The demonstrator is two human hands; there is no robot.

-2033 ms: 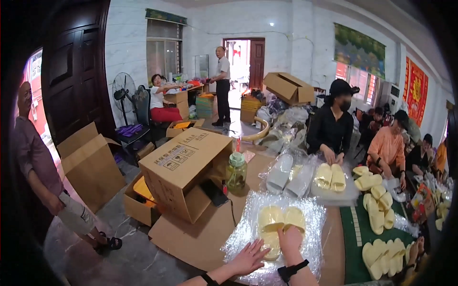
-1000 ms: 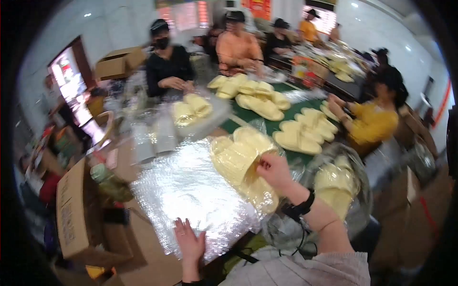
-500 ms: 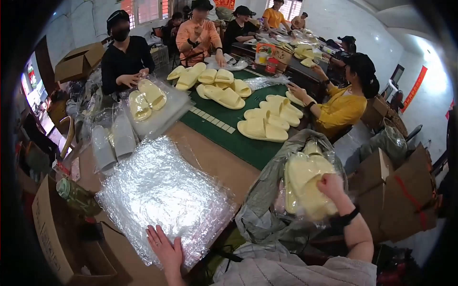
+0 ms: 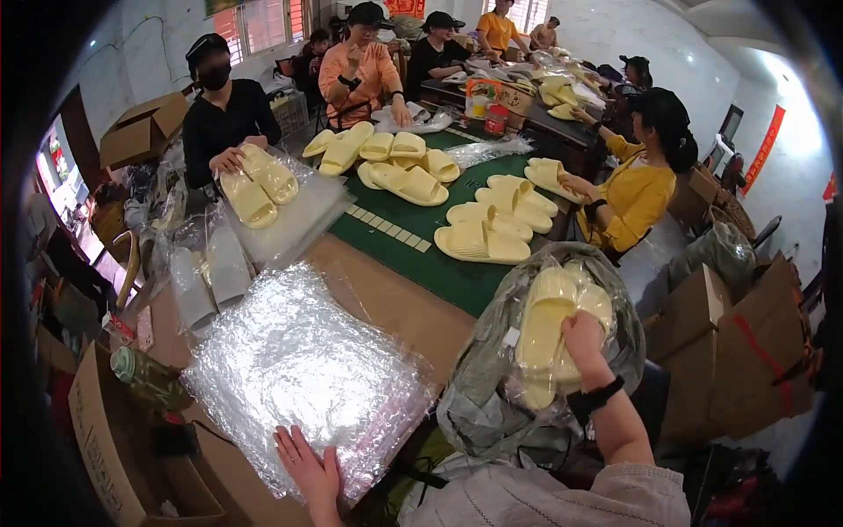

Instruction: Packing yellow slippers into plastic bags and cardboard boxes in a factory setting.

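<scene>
My left hand [image 4: 309, 467] lies with its fingers spread on the near edge of a shiny stack of clear plastic bags [image 4: 294, 360]. At the right, my right hand [image 4: 585, 341] is closed on a pair of pale yellow slippers [image 4: 546, 321] in a clear bag. The pair is inside the mouth of a large grey-green plastic sack [image 4: 470, 386], toes pointing away from me. Part of the near slipper is hidden behind my fist. Further bagged slippers seem to lie beneath, but I cannot make them out well.
Loose yellow slippers [image 4: 408, 183] lie on a green mat [image 4: 360, 230] across the table. A co-worker at the left handles a yellow pair [image 4: 259, 186]; another in yellow [image 4: 637, 193] sits at the right. A green flask [image 4: 145, 376], an open carton [image 4: 97, 439] and tall cartons [image 4: 755, 351] stand around.
My right hand has shifted slightly left with the bagged slippers, which now sit more upright in the sack. My left hand has barely moved. The left co-worker's slippers have turned and shifted.
</scene>
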